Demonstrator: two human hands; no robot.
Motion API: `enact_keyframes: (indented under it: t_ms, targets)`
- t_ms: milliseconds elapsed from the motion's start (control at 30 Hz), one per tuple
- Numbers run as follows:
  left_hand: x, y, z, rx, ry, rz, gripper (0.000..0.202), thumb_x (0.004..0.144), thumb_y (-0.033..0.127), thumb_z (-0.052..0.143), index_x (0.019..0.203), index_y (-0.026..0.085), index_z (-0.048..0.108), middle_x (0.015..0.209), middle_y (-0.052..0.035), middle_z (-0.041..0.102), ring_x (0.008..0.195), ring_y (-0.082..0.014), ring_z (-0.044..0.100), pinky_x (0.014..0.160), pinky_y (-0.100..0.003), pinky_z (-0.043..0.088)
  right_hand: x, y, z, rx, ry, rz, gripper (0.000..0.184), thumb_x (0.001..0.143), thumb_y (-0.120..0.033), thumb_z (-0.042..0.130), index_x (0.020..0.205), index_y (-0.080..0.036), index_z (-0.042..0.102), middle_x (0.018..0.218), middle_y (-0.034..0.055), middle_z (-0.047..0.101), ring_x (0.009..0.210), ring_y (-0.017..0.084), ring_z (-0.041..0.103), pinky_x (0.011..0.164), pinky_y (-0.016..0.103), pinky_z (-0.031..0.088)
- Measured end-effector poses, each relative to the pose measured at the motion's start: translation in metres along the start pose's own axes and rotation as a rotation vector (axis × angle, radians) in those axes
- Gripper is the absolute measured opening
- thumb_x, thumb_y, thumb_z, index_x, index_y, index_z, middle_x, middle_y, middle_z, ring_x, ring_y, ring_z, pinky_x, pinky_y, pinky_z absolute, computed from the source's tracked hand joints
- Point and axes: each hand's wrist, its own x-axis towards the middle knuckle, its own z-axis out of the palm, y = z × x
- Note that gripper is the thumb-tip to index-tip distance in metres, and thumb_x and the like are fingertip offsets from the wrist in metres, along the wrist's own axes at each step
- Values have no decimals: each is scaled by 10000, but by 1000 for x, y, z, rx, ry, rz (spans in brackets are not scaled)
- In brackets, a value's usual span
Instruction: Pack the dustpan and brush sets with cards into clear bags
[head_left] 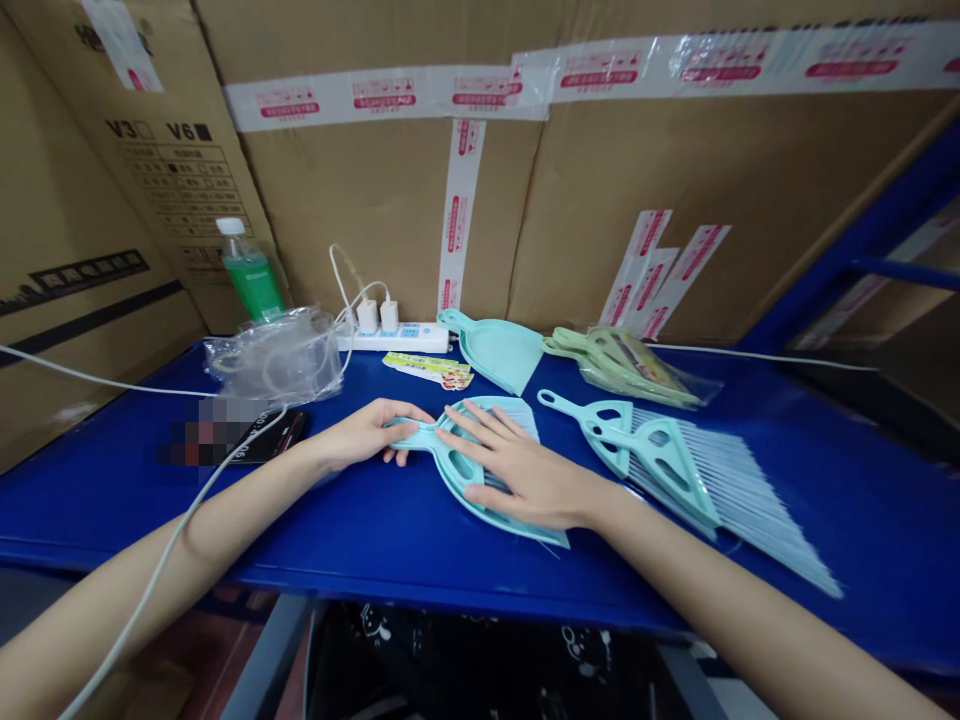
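Note:
A light-blue dustpan [536, 532] lies in front of me with a small matching hand brush [523, 413] nested in it. My left hand [379, 432] is closed round their handles at the left end. My right hand [517, 470] lies flat over the brush, its fingers spread and pressing on the top, hiding part of it. To the right, two more light-blue brushes [667, 465] overlap, their pale bristles pointing right. Behind, another light-blue dustpan [499, 350] rests on the table.
A green set in clear plastic [630, 365] lies at the back right. A white power strip [409, 337] with plugs, colourful packets [427, 370], crumpled clear plastic [277, 355], a green bottle [253, 280] and a black phone [274, 437] stand left. Cardboard [360, 200] walls the blue table [337, 540]. A cable crosses my left arm.

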Motion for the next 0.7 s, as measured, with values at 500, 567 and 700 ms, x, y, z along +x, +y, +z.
enact_keyframes:
  t_ms: [500,567,700]
  targets:
    - [-4,4,2,125,0,-8,288,828,352,494,970,131,609,519,52,498,450,-80,472,423,-189,287,-23,49,-28,-546,191,457,357,842,-193,417,1134,-135,615,1032,150,648,930,282,577,765,395,473]
    - [-4,5,2,168,0,-14,286,832,338,474,969,127,610,531,48,502,452,-83,473,433,-192,308,-23,51,-29,-545,150,485,390,821,-133,406,1155,-134,608,1022,147,646,917,271,585,746,373,473]
    - [-5,6,1,322,23,18,289,832,332,461,952,132,631,664,12,571,502,-92,503,511,-217,390,-21,51,-30,-525,105,531,540,772,-17,349,1240,-173,569,977,130,641,883,248,598,702,341,468]
